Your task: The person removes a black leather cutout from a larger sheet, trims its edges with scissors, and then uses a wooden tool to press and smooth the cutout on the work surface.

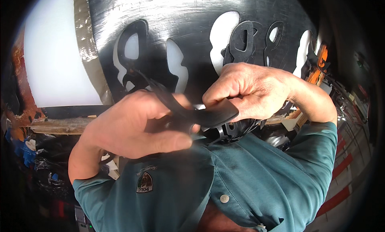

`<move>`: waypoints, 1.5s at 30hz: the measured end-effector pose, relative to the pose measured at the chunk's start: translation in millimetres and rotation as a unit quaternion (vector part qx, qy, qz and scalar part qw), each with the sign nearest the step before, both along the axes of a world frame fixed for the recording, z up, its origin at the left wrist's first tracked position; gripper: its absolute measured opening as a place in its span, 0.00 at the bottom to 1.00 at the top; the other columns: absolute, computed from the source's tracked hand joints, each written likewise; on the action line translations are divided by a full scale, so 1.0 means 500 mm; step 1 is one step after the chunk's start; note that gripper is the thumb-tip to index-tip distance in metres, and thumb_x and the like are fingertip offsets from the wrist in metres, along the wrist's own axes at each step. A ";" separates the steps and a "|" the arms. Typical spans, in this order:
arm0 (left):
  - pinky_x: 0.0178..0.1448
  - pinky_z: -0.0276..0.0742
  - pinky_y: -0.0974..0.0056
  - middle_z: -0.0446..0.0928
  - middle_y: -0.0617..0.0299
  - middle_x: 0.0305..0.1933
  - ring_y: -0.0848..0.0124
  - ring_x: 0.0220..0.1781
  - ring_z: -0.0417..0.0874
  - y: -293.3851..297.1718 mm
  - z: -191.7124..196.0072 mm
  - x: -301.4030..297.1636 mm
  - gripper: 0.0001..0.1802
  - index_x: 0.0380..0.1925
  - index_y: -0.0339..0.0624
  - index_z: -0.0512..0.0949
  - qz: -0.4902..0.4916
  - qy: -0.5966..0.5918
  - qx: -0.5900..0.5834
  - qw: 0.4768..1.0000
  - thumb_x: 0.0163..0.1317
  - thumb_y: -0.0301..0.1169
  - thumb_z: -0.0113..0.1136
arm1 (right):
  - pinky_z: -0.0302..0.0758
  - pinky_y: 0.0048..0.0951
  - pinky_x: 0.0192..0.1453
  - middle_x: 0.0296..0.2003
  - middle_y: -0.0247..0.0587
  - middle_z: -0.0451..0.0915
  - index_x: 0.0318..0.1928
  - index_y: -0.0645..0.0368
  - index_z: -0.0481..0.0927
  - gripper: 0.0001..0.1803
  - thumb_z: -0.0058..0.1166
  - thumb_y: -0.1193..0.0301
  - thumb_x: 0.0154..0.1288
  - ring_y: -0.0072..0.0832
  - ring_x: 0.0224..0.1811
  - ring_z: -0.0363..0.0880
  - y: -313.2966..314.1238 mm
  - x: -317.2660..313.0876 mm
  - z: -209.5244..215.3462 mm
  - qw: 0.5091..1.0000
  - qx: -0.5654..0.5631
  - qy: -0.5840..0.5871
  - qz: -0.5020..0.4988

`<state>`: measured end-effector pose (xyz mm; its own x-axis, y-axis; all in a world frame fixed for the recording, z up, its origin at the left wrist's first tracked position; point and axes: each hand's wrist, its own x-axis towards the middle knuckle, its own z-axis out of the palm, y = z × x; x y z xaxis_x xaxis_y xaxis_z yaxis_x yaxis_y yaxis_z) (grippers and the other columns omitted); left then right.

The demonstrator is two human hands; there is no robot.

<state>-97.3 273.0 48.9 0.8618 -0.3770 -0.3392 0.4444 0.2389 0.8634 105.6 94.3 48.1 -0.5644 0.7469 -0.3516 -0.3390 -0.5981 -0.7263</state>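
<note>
A flexible black piece, bent into a curve, is between my two hands in front of my chest. My left hand is closed round its middle, the thumb pointing right; slight motion blur covers this hand. At the other end, my right hand grips the piece's edge between thumb and curled fingers. Beyond the hands lies a glossy black sheet with several cut-out openings showing white. Flat black cut pieces with oval holes lie on it, one at the left and others right of the middle.
A bright white panel with a tan strip along its edge sits at the left. A wooden edge runs along the near side. More black pieces are bunched below my right hand. An orange object stands at the right.
</note>
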 end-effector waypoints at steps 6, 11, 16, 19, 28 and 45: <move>0.39 0.74 0.65 0.80 0.62 0.31 0.74 0.36 0.80 -0.014 0.016 0.004 0.08 0.39 0.36 0.84 0.004 0.123 0.012 0.992 0.72 0.31 0.65 | 0.70 0.29 0.32 0.24 0.33 0.77 0.36 0.64 0.81 0.17 0.61 0.62 0.77 0.20 0.26 0.72 -0.021 -0.034 0.006 0.995 0.021 -0.079 -0.056; 0.33 0.70 0.60 0.75 0.58 0.29 0.65 0.28 0.77 -0.022 0.006 0.008 0.04 0.34 0.37 0.80 -0.008 -0.115 0.005 0.993 0.66 0.24 0.65 | 0.72 0.33 0.34 0.26 0.40 0.80 0.39 0.66 0.83 0.10 0.56 0.71 0.78 0.24 0.28 0.76 -0.027 -0.033 0.006 0.993 0.113 -0.009 0.009; 0.43 0.77 0.55 0.83 0.54 0.34 0.54 0.39 0.85 0.013 -0.019 0.012 0.07 0.39 0.37 0.83 -0.179 -0.118 -0.024 0.976 0.69 0.30 0.66 | 0.66 0.39 0.30 0.18 0.43 0.70 0.28 0.66 0.73 0.18 0.53 0.70 0.79 0.30 0.21 0.67 -0.039 -0.045 0.009 0.997 0.071 0.023 0.011; 0.32 0.71 0.55 0.77 0.57 0.28 0.54 0.28 0.80 0.022 -0.039 0.005 0.07 0.33 0.38 0.81 -0.151 -0.157 -0.049 0.975 0.67 0.28 0.69 | 0.64 0.39 0.29 0.18 0.42 0.69 0.27 0.66 0.72 0.20 0.52 0.70 0.80 0.28 0.21 0.64 -0.037 -0.037 0.008 0.998 0.046 0.012 0.039; 0.37 0.77 0.55 0.84 0.56 0.34 0.51 0.36 0.85 0.030 -0.049 -0.001 0.08 0.37 0.37 0.86 -0.164 -0.117 -0.100 0.974 0.65 0.30 0.73 | 0.62 0.37 0.28 0.16 0.37 0.67 0.25 0.64 0.72 0.21 0.52 0.70 0.80 0.24 0.20 0.62 -0.033 -0.018 0.002 0.996 0.056 0.028 0.058; 0.53 0.83 0.64 0.86 0.54 0.43 0.71 0.45 0.87 -0.017 0.012 -0.039 0.12 0.55 0.29 0.76 0.165 0.122 -0.128 0.970 0.79 0.25 0.52 | 0.67 0.19 0.28 0.26 0.25 0.75 0.55 0.59 0.83 0.15 0.55 0.62 0.82 0.11 0.27 0.71 -0.035 0.009 0.044 0.971 -0.127 -0.017 -0.203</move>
<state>-116.7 264.5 54.9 0.8560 -0.1927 -0.4797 0.4905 0.5959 0.6359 110.3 76.7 69.9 -0.2270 0.7919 -0.5670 -0.5630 -0.5817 -0.5871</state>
